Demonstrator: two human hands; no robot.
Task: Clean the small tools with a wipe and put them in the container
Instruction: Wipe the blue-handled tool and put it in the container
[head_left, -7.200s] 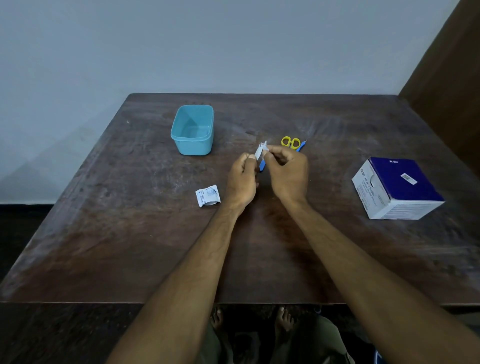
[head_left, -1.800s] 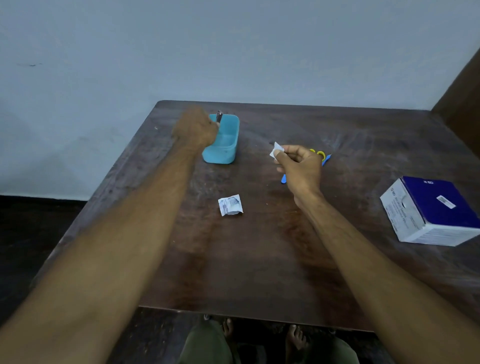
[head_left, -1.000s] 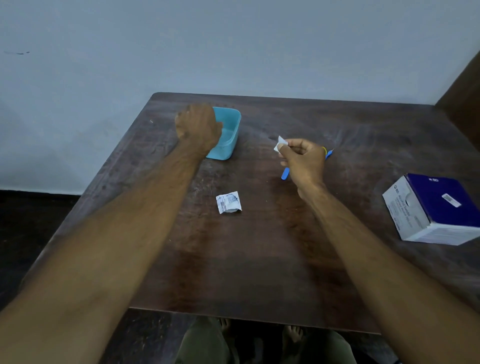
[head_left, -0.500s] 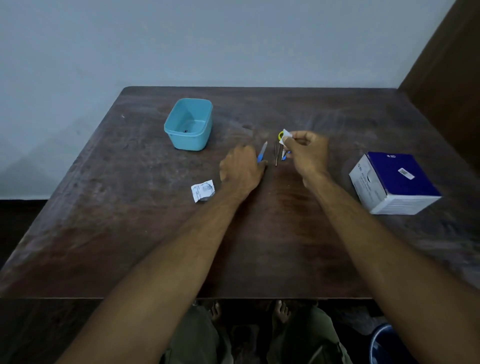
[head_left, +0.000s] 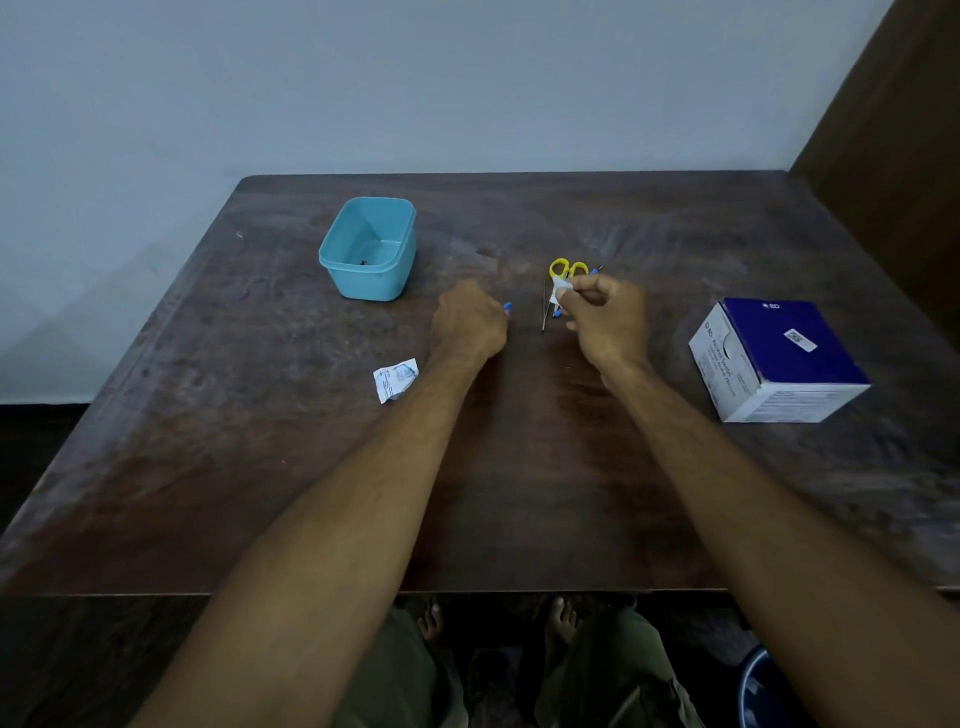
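A light blue plastic container (head_left: 370, 283) stands at the back left of the dark wooden table (head_left: 260, 441), with a small dark tool (head_left: 363, 262) lying inside. My left hand (head_left: 467, 322) grips a blue-handled tool (head_left: 507, 307); only its blue end shows past my fingers. My right hand (head_left: 605, 317) pinches a small white wipe (head_left: 561, 287) just right of it. Beyond my right hand lie yellow-handled scissors (head_left: 567, 269), a thin metal tool (head_left: 544, 309) and another blue piece (head_left: 557, 313), partly hidden.
An empty torn wipe wrapper (head_left: 396, 379) lies left of my left forearm. A blue and white box (head_left: 779, 358) of swabs sits at the right. A wall runs behind the table; a brown panel stands at the far right.
My left hand let a tool go in the container, came back to the middle, and has now closed on the blue-handled tool that lay beside it. My right hand kept the wipe.
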